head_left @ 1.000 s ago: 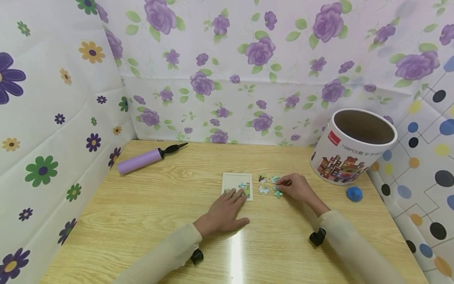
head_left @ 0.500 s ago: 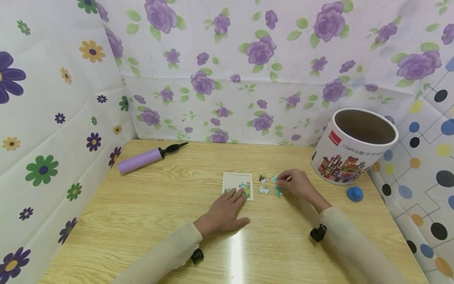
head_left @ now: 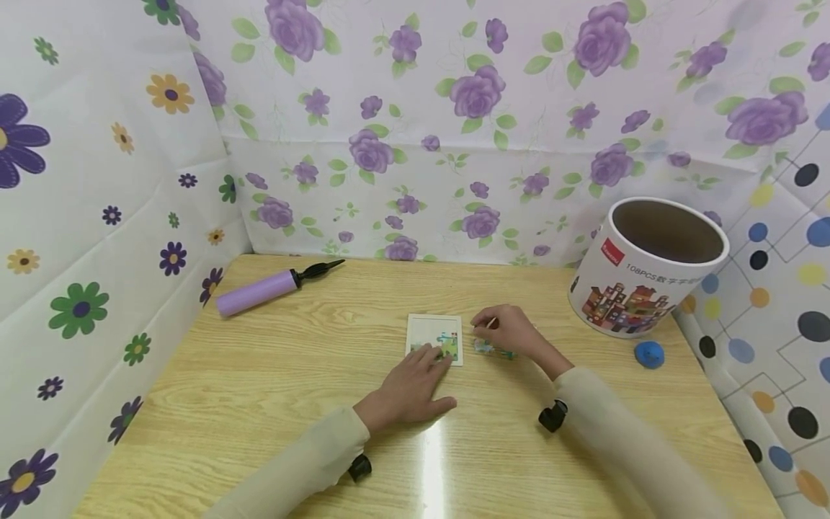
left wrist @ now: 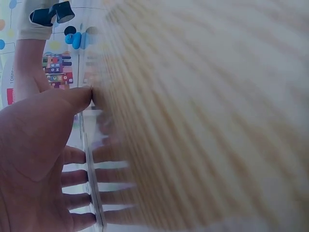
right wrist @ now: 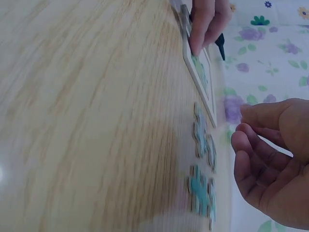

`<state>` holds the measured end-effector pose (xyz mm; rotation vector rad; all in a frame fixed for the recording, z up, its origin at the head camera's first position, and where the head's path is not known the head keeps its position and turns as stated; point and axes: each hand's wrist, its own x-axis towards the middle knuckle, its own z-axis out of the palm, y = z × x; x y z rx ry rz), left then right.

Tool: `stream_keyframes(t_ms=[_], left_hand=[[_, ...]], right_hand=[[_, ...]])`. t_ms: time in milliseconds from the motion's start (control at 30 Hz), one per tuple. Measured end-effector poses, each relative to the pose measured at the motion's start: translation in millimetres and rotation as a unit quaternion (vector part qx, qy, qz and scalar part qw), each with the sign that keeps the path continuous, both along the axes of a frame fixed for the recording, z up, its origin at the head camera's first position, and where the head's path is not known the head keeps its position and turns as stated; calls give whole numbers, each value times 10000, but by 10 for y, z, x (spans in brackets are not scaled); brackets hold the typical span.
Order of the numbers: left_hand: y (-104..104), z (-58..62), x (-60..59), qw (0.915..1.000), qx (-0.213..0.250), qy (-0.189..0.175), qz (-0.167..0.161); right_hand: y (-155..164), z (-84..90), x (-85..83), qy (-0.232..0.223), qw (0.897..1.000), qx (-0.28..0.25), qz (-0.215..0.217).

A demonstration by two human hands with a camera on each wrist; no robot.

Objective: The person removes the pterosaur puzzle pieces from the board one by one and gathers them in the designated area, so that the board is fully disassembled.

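Observation:
My left hand lies on the table with its fingertips resting on the near part of a small square puzzle board. Fitted green and blue puzzle pieces show at the board's right side. My right hand hovers just right of the board, over several loose jigsaw pieces. In the right wrist view, thumb and bent index finger come close together, with nothing visible between them. A pale blue loose piece lies nearest the board's edge. From the head, this hand partly hides the loose pieces.
A purple hand pump lies at the back left of the wooden table. At the back right stands a large white bucket, with a blue button-like object in front of it. Patterned cloth walls enclose the table.
My right hand has moved left from the right-hand loose pieces to above the left-hand ones, beside the board. The left hand has stayed on the board.

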<state>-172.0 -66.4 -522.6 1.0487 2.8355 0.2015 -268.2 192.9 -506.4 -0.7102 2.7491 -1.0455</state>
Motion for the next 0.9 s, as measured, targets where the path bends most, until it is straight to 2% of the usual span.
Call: stream_keyframes(t_ms=[300, 567, 900], left_hand=[[-9, 84, 108, 9991, -400, -154, 75], [6, 60, 159, 9993, -329, -133, 152], [11, 47, 159, 9993, -344, -59, 114]], right_hand=[[-284, -63, -55, -124, 9994, 62, 316], [-449, -145, -124, -144, 9992, 294, 211], [-545, -102, -129, -71, 9979, 592, 254]])
